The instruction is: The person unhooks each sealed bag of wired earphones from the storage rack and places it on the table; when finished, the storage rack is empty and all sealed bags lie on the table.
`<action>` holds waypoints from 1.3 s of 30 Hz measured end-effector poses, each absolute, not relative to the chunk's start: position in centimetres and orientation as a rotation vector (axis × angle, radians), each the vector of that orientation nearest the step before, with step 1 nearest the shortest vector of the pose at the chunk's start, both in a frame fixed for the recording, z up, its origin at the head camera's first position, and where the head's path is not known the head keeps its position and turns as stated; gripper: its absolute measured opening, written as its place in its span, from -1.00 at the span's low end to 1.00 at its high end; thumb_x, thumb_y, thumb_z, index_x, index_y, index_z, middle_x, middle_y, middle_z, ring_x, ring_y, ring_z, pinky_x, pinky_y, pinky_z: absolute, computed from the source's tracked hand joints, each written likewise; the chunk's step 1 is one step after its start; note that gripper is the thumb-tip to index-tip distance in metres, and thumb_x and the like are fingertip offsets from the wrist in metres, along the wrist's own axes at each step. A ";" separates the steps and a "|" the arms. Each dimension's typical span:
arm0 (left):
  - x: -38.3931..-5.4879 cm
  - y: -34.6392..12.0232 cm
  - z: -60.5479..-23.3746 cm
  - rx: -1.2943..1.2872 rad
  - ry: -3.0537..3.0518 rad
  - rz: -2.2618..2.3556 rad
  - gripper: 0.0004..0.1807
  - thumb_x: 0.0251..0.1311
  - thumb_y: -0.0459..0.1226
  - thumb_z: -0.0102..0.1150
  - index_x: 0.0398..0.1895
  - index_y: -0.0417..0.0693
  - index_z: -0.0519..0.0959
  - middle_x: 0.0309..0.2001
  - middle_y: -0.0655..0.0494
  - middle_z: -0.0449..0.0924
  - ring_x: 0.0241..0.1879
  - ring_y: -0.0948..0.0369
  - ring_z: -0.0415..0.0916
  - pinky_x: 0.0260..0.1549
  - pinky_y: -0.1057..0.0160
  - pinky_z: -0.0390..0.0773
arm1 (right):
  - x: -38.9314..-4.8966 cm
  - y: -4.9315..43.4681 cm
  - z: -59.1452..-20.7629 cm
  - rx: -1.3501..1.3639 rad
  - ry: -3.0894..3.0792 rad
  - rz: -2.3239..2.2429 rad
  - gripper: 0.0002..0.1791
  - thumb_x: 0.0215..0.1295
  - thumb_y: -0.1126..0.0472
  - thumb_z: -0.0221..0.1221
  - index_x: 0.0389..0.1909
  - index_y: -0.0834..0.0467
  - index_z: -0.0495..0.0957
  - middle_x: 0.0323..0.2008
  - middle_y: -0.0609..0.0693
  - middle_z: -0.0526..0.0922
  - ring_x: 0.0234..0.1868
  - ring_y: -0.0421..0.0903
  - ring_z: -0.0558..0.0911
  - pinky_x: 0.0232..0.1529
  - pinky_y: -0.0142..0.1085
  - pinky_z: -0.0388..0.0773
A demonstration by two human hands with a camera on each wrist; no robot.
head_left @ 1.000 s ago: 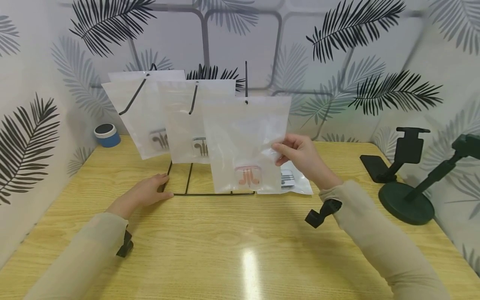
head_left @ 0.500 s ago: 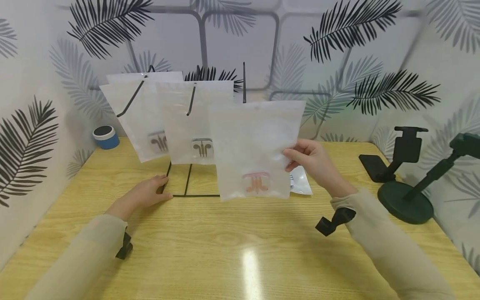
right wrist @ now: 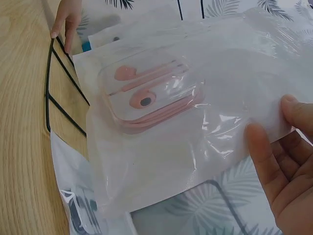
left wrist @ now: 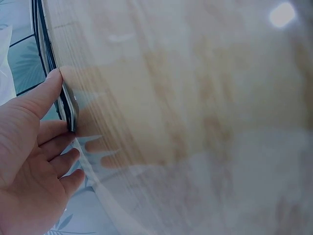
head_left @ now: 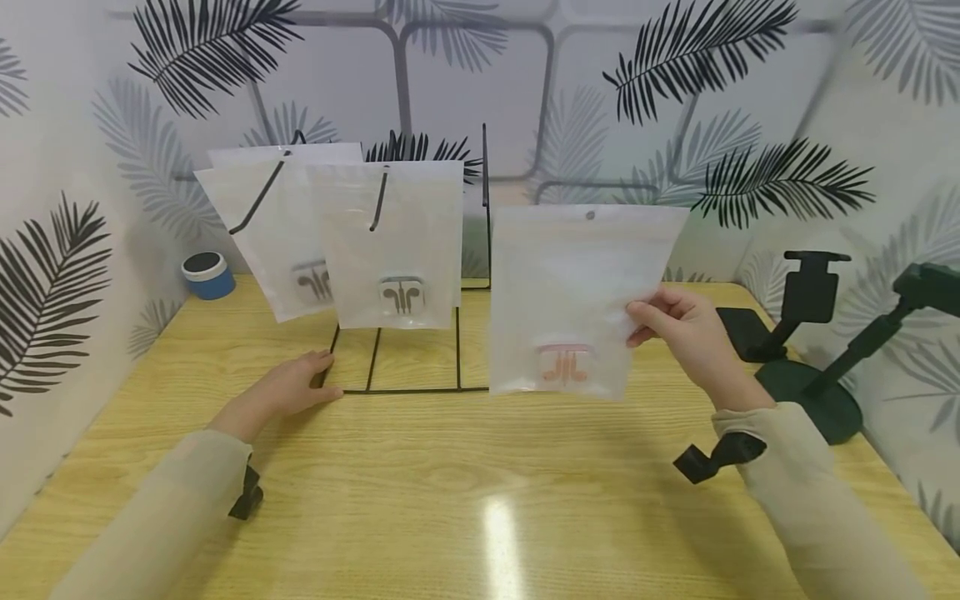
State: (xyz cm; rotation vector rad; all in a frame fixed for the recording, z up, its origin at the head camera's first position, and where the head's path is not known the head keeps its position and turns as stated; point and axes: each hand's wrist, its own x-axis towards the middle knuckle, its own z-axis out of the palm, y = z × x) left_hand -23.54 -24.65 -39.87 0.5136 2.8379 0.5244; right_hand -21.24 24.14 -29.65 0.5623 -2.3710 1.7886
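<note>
The head camera looks forward and down from above the near side of the tabletop toward the far wall; it stands back and gives the widest view. The left wrist camera sits close, low over the tabletop, and faces past the left fingers to the left end of the wire rack; its picture is turned sideways. The right wrist camera sits close behind the right fingers, facing left across the pouch. Head and right wrist views share pouch, rack and both sets of fingers; head and left wrist share the left fingers and the rack's left end.
</note>
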 end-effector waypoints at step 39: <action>-23.6 -25.0 -40.2 0.514 2.840 0.521 -0.22 0.23 -0.07 0.11 0.29 -0.49 0.12 0.29 -0.44 0.02 0.25 -0.31 -0.02 0.16 -0.21 0.09 | -29.1 40.5 -35.4 -0.269 -2.703 1.182 -0.45 0.31 -0.11 0.01 0.02 0.31 0.42 -0.27 0.10 0.60 -0.52 -0.22 0.57 -0.45 -0.20 0.59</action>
